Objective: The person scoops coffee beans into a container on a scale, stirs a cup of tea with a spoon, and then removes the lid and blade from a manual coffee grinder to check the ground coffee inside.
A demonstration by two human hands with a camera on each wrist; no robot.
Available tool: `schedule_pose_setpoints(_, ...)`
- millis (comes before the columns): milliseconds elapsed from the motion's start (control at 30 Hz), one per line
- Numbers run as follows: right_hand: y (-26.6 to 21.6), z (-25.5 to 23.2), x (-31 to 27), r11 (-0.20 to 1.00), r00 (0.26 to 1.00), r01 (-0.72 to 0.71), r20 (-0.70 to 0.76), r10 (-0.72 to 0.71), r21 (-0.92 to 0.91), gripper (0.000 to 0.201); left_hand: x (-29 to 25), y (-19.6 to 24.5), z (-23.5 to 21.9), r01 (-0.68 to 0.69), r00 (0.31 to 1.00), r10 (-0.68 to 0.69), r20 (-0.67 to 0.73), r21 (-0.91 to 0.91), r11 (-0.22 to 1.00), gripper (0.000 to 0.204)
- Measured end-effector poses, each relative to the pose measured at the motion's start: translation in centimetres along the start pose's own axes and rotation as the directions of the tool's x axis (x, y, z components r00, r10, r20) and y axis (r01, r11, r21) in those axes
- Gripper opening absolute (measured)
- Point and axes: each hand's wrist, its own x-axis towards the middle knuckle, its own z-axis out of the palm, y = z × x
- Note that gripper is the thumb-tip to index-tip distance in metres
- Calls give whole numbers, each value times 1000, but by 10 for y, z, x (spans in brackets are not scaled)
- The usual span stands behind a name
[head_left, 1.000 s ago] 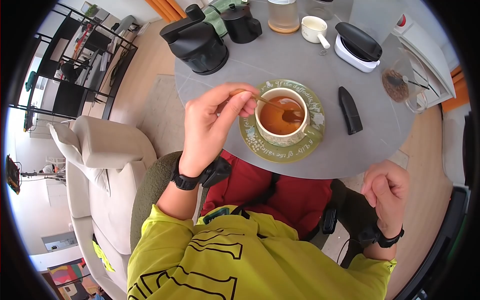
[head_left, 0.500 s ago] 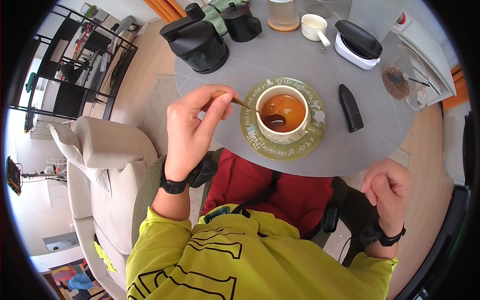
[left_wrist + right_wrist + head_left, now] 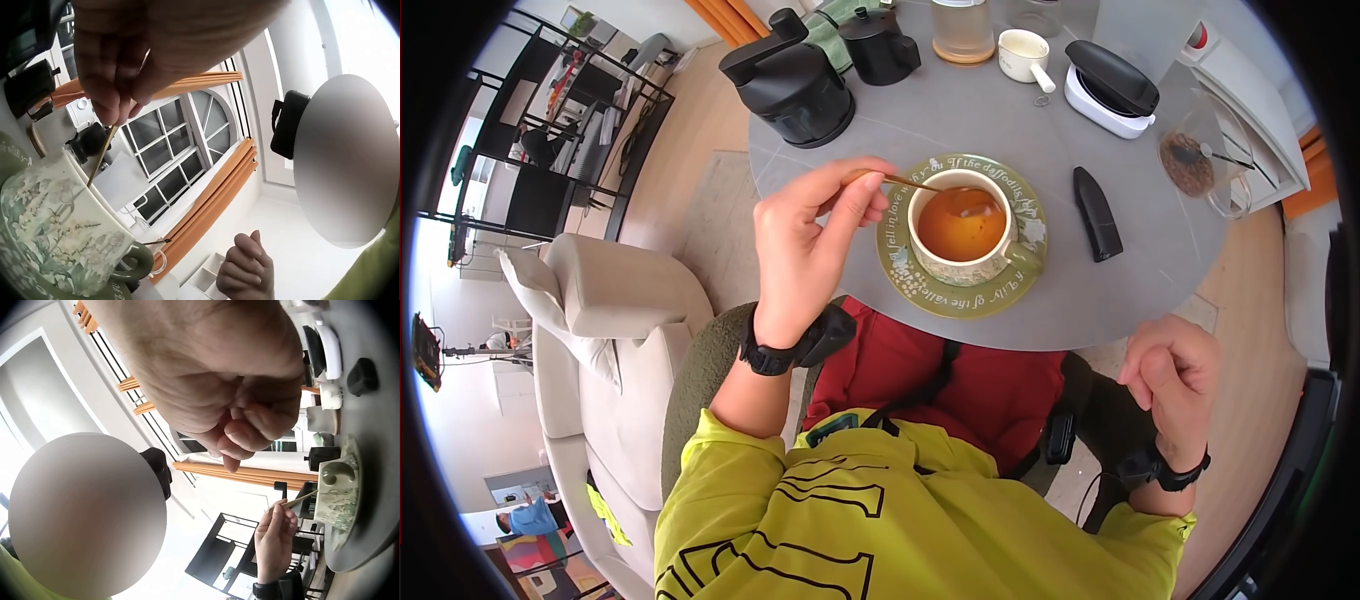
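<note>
Head, spoon (image 3: 912,183): our left hand (image 3: 805,240) pinches it, dipped into the cup (image 3: 963,268).
Head, surface (image 3: 1020,331): black kettle (image 3: 800,98) beyond the saucer (image 3: 905,278).
Left wrist, orange curtain (image 3: 194,83): our left hand partly covers it.
Right wrist, right hand (image 3: 231,387): our fingers curl loosely, holding nothing.

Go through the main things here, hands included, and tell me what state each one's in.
Left hand: pinching the spoon
Spoon: tilted, lower end inside the cup
Cup: upright on the green plate, holding amber liquid
Green plate: lying flat on the gray table
Right hand: fingers curled, no object visible
Black kettle: upright
Black pot: upright, lid on
White handled pan: upright
Black tapered object: lying down
</note>
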Motion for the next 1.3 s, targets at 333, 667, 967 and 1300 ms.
schedule_pose_setpoints(333, 2, 2, 1, 1000, 1000, 20, 9, -20, -23, 31, -4, 14, -28, 98, 990, -106, 89, 82, 992, 12)
schedule_pose_setpoints(667, 1, 2, 0, 999, 1000, 18, 10, -17, -31, 31, 4, -1, -5, 144, 983, -120, 139, -176, 974, 15)
schedule_pose_setpoints(967, 1, 2, 0, 999, 1000, 18, -3, -18, -33, 31, 4, 8, -15, -34, 999, 33, 10, 151, 988, 10)
schedule_pose_setpoints(1300, 4, 2, 2, 999, 1000, 12, 17, -12, -46, 30, -1, 13, -19, 134, 981, -127, 147, -37, 990, 13)
